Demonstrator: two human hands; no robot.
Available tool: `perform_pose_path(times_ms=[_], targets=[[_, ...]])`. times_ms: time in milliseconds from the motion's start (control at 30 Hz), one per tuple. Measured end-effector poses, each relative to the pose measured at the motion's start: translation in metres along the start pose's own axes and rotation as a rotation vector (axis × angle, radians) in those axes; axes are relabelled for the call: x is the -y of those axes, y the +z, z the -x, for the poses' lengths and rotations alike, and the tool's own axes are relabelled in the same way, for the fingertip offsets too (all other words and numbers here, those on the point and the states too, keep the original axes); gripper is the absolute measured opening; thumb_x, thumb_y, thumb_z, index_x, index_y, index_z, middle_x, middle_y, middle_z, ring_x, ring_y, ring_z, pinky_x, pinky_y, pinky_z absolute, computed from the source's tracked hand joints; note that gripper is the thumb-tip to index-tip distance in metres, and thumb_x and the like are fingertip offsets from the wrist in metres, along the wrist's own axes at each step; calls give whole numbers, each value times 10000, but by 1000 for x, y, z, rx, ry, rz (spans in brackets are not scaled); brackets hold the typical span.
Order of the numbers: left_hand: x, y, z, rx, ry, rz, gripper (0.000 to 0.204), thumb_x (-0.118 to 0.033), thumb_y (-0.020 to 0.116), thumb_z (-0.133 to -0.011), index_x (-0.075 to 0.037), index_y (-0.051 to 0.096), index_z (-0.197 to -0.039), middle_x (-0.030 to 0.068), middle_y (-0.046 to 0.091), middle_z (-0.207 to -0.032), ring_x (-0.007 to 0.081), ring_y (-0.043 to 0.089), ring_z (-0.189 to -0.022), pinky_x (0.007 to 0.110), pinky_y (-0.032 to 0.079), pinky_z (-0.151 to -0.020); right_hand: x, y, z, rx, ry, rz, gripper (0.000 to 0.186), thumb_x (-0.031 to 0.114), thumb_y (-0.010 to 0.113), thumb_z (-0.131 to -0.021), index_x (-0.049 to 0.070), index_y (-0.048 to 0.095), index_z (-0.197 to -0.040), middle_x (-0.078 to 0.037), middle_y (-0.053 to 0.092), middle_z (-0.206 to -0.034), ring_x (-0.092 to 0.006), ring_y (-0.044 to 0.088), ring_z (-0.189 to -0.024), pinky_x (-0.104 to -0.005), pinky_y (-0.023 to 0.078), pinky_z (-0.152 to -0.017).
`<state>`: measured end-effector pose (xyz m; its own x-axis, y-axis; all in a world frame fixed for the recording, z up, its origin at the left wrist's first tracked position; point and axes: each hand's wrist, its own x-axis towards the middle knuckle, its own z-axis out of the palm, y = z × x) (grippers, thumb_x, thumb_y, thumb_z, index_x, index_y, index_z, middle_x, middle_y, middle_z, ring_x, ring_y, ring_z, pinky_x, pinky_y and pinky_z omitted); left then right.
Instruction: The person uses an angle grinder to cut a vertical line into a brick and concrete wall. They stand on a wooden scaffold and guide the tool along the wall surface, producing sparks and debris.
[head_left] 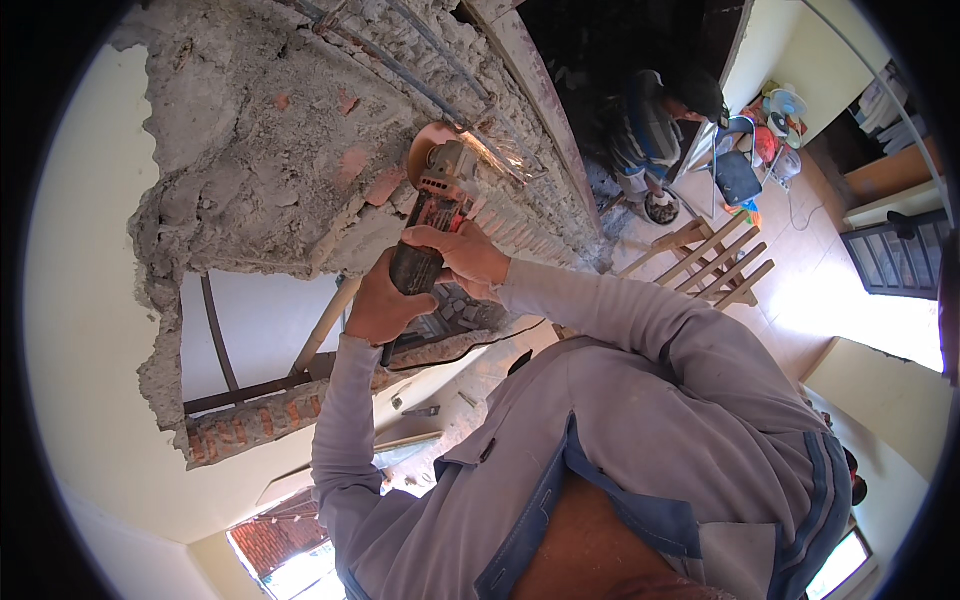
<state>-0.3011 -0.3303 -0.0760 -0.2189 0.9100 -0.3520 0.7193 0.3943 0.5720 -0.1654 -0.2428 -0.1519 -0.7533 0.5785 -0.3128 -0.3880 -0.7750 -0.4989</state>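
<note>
Fingers of the left hand and right hand curl closed around one angle grinder, its sparks flying beside at least two steel bars in broken concrete ahead. Right of the hands, one co-worker stoops by one round container holding greyish lumps, near one slatted wooden frame on the tiled floor.

Grey jacket, blue trim, apparently dusty.
</note>
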Motion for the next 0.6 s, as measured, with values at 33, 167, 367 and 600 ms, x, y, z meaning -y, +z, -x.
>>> perform_pose_path(times_ms=[33,167,367,600], targets=[[0,0,0,1,-8,6,734,-216,824,-621,4,534,-1259,120,644,-1027,248,639,-903,367,519,-837,0,0,0,6,-4,-2,287,241,802,-841,123,646,-1051,-20,677,-973,-167,688,-856,-427,574,-773],[-1,0,1,-8,1,-2,739,-214,830,-621,5,535,-1262,124,649,-1043,249,645,-912,367,523,-846,0,0,0,5,-1,3,285,239,800,-840,127,645,-1051,-18,675,-981,-166,685,-862,-425,572,-773],[-4,-1,3,-4,-2,4,719,-163,826,-636,2,531,-1270,117,654,-1073,228,650,-944,351,525,-853,1,0,0,18,-4,8,289,254,801,-837,142,643,-1051,-13,671,-987,-160,678,-882,-425,563,-786],[-1,1,1,-4,8,-8,709,-158,826,-639,8,532,-1262,116,653,-1075,228,647,-953,352,521,-870,2,0,1,-1,8,7,283,246,802,-834,140,647,-1045,-15,671,-985,-160,677,-885,-420,565,-782]])
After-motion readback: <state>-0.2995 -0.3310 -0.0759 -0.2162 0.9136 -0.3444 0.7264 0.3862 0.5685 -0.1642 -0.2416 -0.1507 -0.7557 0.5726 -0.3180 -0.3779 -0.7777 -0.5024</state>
